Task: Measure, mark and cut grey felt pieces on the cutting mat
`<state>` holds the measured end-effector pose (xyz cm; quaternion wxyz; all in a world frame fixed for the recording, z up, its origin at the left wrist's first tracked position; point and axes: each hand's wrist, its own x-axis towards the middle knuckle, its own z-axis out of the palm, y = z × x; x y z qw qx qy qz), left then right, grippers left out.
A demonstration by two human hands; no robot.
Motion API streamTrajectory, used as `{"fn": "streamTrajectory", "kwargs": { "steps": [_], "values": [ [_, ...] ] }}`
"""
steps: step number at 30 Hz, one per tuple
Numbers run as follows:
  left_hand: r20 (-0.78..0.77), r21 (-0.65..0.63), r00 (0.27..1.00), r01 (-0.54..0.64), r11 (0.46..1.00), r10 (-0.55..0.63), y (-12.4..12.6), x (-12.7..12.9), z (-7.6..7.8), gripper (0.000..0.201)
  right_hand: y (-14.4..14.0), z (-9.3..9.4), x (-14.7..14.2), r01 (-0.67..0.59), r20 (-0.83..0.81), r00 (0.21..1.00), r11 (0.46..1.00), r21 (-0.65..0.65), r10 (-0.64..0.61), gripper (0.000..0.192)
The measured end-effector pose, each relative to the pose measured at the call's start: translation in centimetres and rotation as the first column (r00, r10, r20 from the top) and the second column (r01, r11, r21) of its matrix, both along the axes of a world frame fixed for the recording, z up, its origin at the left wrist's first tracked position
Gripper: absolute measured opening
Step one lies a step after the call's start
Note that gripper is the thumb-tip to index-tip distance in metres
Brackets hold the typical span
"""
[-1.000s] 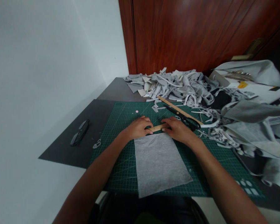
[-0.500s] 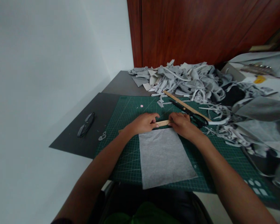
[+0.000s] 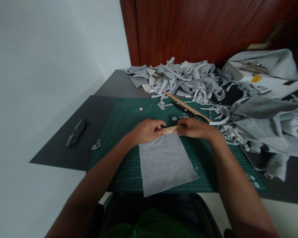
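Note:
A grey rectangle of fabric [image 3: 165,163] lies on the green cutting mat [image 3: 124,119] in front of me. Both hands grip a short wooden stick [image 3: 170,129] at the fabric's far edge. My left hand [image 3: 147,131] pinches its left end, and my right hand [image 3: 195,128] holds its right end. The stick looks slightly raised above the mat. Black scissors [image 3: 186,110] and a long wooden ruler [image 3: 178,101] lie just beyond my right hand.
A heap of grey fabric scraps [image 3: 181,79] covers the far side of the table, with larger grey pieces [image 3: 265,122] at the right. Eyeglasses [image 3: 76,132] rest on a dark sheet at the left. A white wall stands left, a wooden door behind.
My right hand has turned and closed more around the stick's end, and the stick has lifted slightly from the mat. The view has shifted a little.

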<state>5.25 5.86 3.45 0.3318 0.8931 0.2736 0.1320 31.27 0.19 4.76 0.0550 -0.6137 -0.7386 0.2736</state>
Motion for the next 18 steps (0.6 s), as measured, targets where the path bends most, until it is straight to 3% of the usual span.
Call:
{"fn": "streamTrajectory", "kwargs": {
  "steps": [3,5,8,11,14,18],
  "values": [
    [0.011,-0.201,0.988,0.150,0.968,-0.151,-0.3,0.0,0.1,0.035,-0.4,0.3,0.5,0.012,-0.037,0.999,0.988,-0.156,-0.018,0.044],
    [-0.026,-0.209,0.988,0.142,0.968,-0.150,-0.5,0.0,0.1,0.040,-0.4,0.1,0.6,-0.017,-0.033,0.999,0.974,-0.226,0.009,0.042],
    [-0.169,0.020,0.980,0.113,0.993,-0.108,-0.6,0.0,0.0,0.059,-0.3,-0.1,0.6,-0.037,0.004,0.999,0.967,-0.251,0.039,0.040],
    [-0.310,0.267,0.946,0.187,0.945,-0.099,-0.7,0.2,-0.2,0.085,-0.3,0.0,0.4,-0.044,0.041,0.998,0.970,-0.238,0.056,0.042],
    [-0.363,0.311,0.923,0.246,0.918,-0.124,-0.7,0.4,-0.4,0.085,-0.4,0.0,-0.1,-0.027,0.104,0.993,0.974,-0.224,0.051,0.042],
    [-0.384,0.327,0.917,0.244,0.913,-0.107,-0.8,0.6,-0.3,0.071,-0.5,-0.3,-1.0,0.009,0.179,0.984,0.987,-0.160,0.020,0.041]
  ]
}}
